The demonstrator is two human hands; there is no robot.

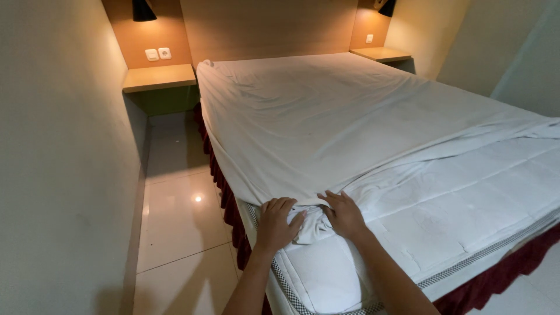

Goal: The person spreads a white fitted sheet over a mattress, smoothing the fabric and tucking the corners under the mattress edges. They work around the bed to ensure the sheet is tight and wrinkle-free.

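A white bed sheet [303,116] lies over most of a white quilted mattress [443,227], whose near end is bare. The sheet's near corner [309,224] is bunched by the mattress's left edge. My left hand [277,224] grips that bunched corner from the left, fingers curled into the cloth. My right hand [344,214] presses and pinches the same bunch from the right, fingers spread over the folds. Both forearms reach up from the bottom of the view.
A dark red bed skirt [233,216] hangs under the mattress. A narrow strip of glossy white tiled floor [181,233] runs between the bed and the left wall [58,175]. Wooden bedside shelves [158,77] flank a wooden headboard [268,29].
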